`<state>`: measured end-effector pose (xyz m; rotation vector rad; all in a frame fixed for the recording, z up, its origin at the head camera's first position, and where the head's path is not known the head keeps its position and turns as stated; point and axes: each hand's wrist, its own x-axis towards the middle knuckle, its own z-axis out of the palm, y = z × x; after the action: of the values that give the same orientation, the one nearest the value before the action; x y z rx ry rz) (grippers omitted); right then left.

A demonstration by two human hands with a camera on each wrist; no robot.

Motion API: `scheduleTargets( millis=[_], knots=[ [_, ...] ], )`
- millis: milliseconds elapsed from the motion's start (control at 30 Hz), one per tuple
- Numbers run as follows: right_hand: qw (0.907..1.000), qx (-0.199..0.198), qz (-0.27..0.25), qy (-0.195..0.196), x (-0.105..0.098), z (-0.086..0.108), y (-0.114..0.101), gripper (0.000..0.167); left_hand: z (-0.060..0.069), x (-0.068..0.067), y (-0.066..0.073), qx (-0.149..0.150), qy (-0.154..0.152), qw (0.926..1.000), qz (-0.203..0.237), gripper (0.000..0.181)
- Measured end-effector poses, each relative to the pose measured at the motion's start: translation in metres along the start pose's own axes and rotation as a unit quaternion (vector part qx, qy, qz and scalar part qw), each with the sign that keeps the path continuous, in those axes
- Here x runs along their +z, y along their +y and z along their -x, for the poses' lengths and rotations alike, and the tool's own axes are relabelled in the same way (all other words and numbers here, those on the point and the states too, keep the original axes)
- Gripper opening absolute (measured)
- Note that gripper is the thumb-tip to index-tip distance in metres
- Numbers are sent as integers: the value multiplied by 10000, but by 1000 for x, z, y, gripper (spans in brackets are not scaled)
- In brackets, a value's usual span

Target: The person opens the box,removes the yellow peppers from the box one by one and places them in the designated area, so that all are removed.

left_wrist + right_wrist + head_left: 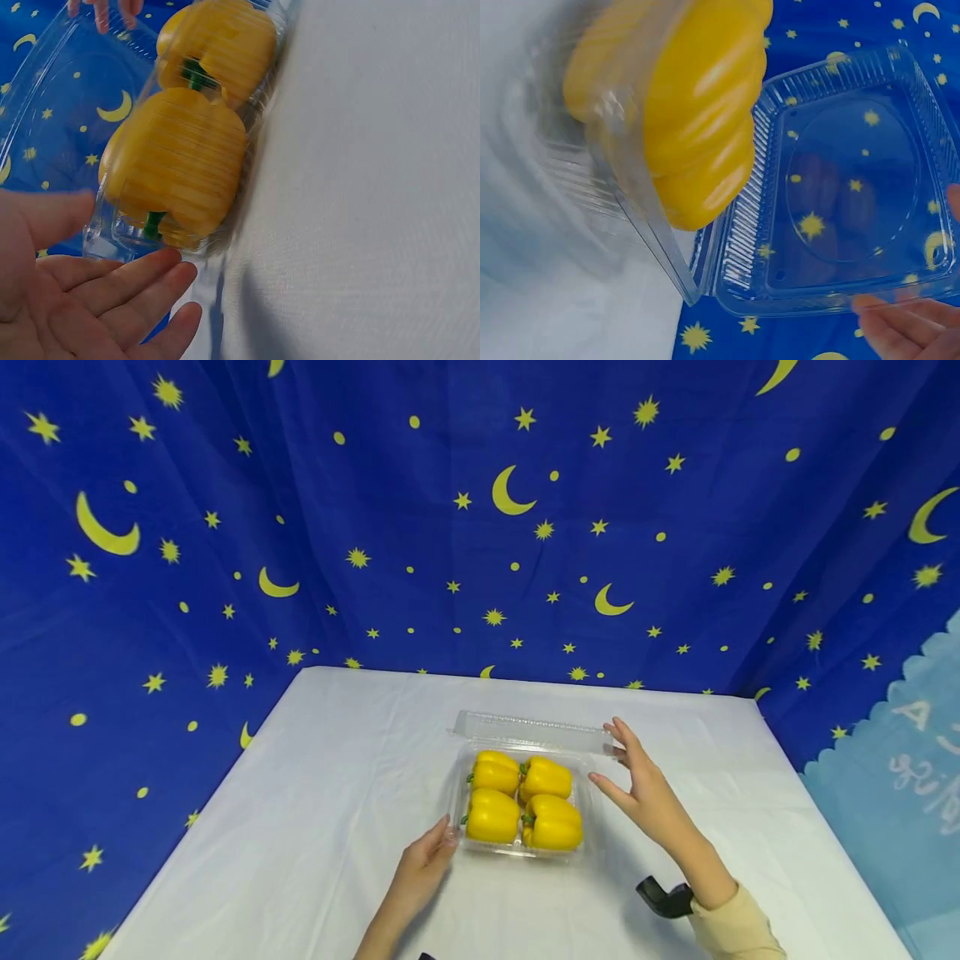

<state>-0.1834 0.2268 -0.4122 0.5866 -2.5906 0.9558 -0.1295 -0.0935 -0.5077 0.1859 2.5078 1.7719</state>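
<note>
My hands at a lidded clear box [480, 848] of yellow peppers [492, 817], lower centre of the frame.
My left hand [422, 870], thumb apart and fingers extended, touches the near-left corner without gripping; pushing too hard might slide the box. Beyond, my right hand [651, 797] spreads at the open lid's [525, 732] right edge, no firm grip visible, so the lid could slip back.
</note>
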Motion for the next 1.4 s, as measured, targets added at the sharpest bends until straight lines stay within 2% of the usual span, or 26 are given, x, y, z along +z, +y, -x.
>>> scheduleTargets(
  millis=[100,233,433,667,867,1000,1133,1233,1400],
  knots=[
    [9993,-118,-299,206,-1,-11,10,83,-3,1,-1,140,-20,9997,-190,63],
    [9983,-177,-492,259,-2,-25,19,77,-7,0,1,229,-39,9980,-580,68],
    [9978,-134,-655,10,-2,-43,32,81,-12,-5,6,99,-470,9954,-832,81],
    [9918,316,-1151,-464,2,-65,51,81,-18,-11,1,303,-754,9906,-1100,88],
    [9786,858,-1544,-1053,5,-88,67,88,-22,-12,-3,436,-792,9896,-1120,92],
    [9598,1434,-1886,-1504,8,-98,78,92,-25,-13,-3,410,-825,9888,-1178,93],
    [9438,1817,-2156,-1723,14,-103,89,95,-27,-15,-2,382,-921,9873,-1234,94],
    [9381,1929,-2208,-1844,22,-103,96,97,-27,-16,-1,382,-977,9869,-1226,94],
    [9365,2000,-2137,-1932,35,-98,108,93,-26,-17,0,388,-1013,9872,-1169,94]
  ],
)
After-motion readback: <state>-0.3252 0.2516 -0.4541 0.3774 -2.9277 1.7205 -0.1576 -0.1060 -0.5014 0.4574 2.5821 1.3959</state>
